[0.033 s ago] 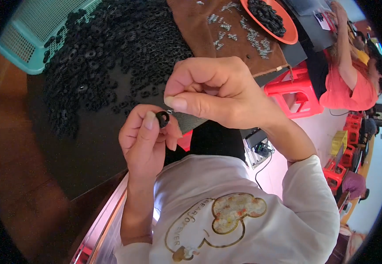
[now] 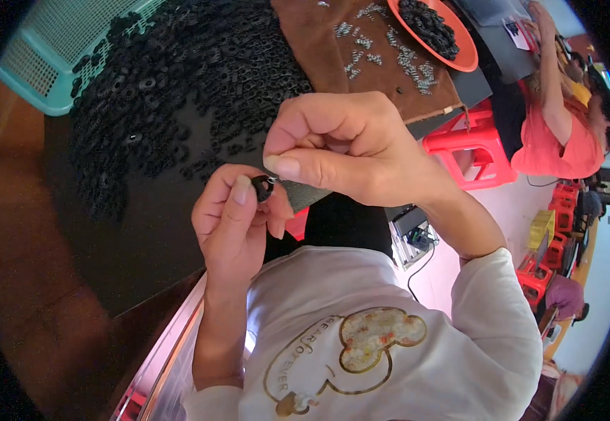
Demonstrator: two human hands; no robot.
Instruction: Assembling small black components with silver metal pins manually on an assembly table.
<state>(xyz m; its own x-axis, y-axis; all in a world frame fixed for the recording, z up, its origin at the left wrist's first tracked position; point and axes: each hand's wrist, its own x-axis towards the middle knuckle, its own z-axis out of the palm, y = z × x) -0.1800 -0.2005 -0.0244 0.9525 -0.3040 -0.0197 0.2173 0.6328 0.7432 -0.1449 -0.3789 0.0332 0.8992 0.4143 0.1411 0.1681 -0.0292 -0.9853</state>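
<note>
My left hand (image 2: 226,224) pinches a small black plastic ring (image 2: 260,188) between thumb and forefinger, its other fingers curled below. Just right of it, my right hand (image 2: 350,144) is closed, thumb against forefinger, on a tiny metal spring (image 2: 273,180). The spring's end reaches the ring's opening; whether it sits inside I cannot tell. Beyond both hands, a wide heap of similar black plastic parts (image 2: 186,77) covers the dark tabletop. Loose metal springs (image 2: 407,67) lie scattered on a brown cloth (image 2: 313,31) at the far right.
A teal mesh basket (image 2: 56,105) stands at the far left, against the heap. An orange bowl (image 2: 468,62) of black parts rests beside the cloth. Red stools (image 2: 487,175) are to the right, where a person in a coral shirt (image 2: 554,144) sits.
The black ring has turned slightly in my left fingers, and the spring's end now overlaps the ring's opening. My right hand has barely moved.
</note>
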